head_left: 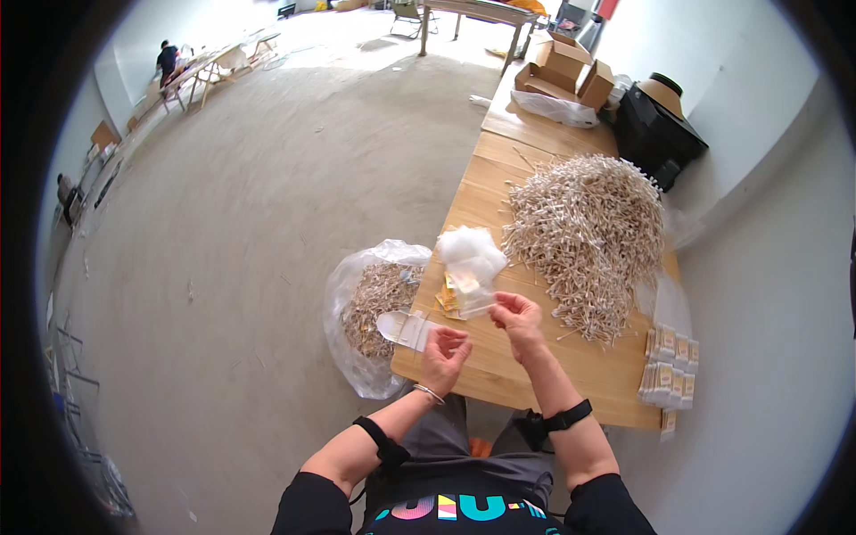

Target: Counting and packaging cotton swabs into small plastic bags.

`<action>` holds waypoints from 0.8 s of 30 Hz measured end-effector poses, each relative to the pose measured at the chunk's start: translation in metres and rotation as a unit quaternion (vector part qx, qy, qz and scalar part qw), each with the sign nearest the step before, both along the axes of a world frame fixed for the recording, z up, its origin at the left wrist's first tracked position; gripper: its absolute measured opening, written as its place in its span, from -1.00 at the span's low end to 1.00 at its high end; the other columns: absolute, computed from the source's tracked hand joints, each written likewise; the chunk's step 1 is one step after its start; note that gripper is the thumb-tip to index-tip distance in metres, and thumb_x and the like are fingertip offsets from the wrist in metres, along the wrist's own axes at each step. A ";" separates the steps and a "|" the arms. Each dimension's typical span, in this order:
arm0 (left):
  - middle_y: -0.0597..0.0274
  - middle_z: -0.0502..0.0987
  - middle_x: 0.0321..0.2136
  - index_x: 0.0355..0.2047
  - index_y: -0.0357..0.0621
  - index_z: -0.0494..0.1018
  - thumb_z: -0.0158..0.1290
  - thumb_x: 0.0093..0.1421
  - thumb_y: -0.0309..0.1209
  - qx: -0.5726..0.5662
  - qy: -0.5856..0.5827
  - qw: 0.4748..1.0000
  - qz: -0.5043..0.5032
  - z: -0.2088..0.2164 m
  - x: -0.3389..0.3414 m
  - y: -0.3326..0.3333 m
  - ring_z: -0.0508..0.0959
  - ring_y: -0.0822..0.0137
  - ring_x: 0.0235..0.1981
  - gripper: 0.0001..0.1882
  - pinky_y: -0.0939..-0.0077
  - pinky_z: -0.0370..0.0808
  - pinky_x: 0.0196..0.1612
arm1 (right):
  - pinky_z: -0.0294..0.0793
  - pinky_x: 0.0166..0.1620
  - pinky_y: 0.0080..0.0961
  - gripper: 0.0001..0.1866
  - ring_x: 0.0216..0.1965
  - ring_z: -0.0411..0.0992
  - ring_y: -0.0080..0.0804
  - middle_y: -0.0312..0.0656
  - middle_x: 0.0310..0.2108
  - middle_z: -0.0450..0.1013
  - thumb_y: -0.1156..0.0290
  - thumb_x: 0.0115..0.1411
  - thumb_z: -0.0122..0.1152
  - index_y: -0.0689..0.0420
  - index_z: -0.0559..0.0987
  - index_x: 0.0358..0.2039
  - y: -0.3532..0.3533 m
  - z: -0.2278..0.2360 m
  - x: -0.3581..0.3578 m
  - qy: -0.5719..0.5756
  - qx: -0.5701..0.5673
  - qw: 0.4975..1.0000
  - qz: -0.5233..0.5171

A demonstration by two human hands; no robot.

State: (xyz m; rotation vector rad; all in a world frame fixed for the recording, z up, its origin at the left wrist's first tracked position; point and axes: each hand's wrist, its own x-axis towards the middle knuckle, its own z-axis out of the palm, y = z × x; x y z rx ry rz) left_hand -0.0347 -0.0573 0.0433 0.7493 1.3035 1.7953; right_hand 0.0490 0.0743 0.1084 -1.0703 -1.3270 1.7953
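My right hand (519, 323) is closed in a pinch on the edge of a small clear plastic bag (477, 304). My left hand (446, 355) has its fingers curled around the near end of a flat white piece with a rounded end (403, 329), which juts out past the table's left edge. Just beyond both hands lies a stack of clear, whitish plastic bags (470, 250). Small yellow cards (447, 295) sit beside that stack, partly covered. To the right, a large heap of cotton swabs (588, 236) is spread over the wooden table (499, 379).
Left of the table stands an open clear sack (367, 379) full of swabs. Several filled packets (664, 379) are lined up at the table's right edge. Cardboard boxes (560, 67) and a black bin (655, 129) are farther back. Another person (167, 61) is at a far table.
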 end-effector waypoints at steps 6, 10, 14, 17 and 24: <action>0.23 0.47 -0.29 -0.25 -0.22 0.38 0.11 0.09 -0.62 0.029 0.047 0.998 0.021 0.015 -0.024 -0.015 0.51 0.47 -0.23 -0.79 0.63 0.47 -0.18 | 0.36 -0.48 -0.73 -0.64 -0.55 0.37 -0.68 -0.31 -0.55 0.46 0.59 -0.04 0.27 0.27 0.48 -0.17 -0.045 -0.016 -0.006 -0.013 0.021 1.000 0.013; 0.20 0.53 -0.31 -0.21 -0.30 0.43 0.14 0.08 -0.60 -0.037 0.049 0.997 0.041 0.014 -0.025 -0.023 0.53 0.46 -0.28 -0.77 0.62 0.52 -0.21 | 0.35 -0.49 -0.71 -0.66 -0.56 0.35 -0.69 -0.35 -0.59 0.43 0.56 -0.01 0.25 0.25 0.47 -0.17 -0.061 -0.023 -0.010 0.001 0.074 0.997 0.004; 0.18 0.55 -0.36 -0.25 -0.33 0.46 0.12 0.11 -0.54 -0.037 0.013 0.998 0.042 0.014 -0.028 -0.031 0.55 0.47 -0.35 -0.82 0.63 0.52 -0.25 | 0.31 -0.52 -0.74 -0.71 -0.59 0.30 -0.75 -0.37 -0.60 0.41 0.57 0.03 0.22 0.25 0.44 -0.20 -0.073 -0.015 -0.014 -0.028 0.145 0.989 0.013; 0.18 0.56 -0.40 -0.28 -0.33 0.45 0.12 0.12 -0.53 -0.046 0.002 0.998 0.048 0.015 -0.027 -0.034 0.55 0.47 -0.39 -0.84 0.64 0.53 -0.27 | 0.35 -0.50 -0.72 -0.69 -0.56 0.35 -0.71 -0.32 -0.57 0.44 0.56 0.05 0.20 0.27 0.41 -0.16 -0.079 -0.009 -0.014 -0.034 0.164 0.986 0.022; 0.21 0.55 -0.43 -0.31 -0.31 0.46 0.10 0.14 -0.54 -0.015 0.025 0.996 0.084 0.015 -0.025 -0.029 0.55 0.46 -0.43 -0.88 0.62 0.53 -0.31 | 0.39 -0.44 -0.69 -0.65 -0.50 0.39 -0.68 -0.28 -0.53 0.45 0.58 0.05 0.17 0.27 0.37 -0.12 -0.080 -0.014 -0.018 -0.011 0.132 0.991 0.025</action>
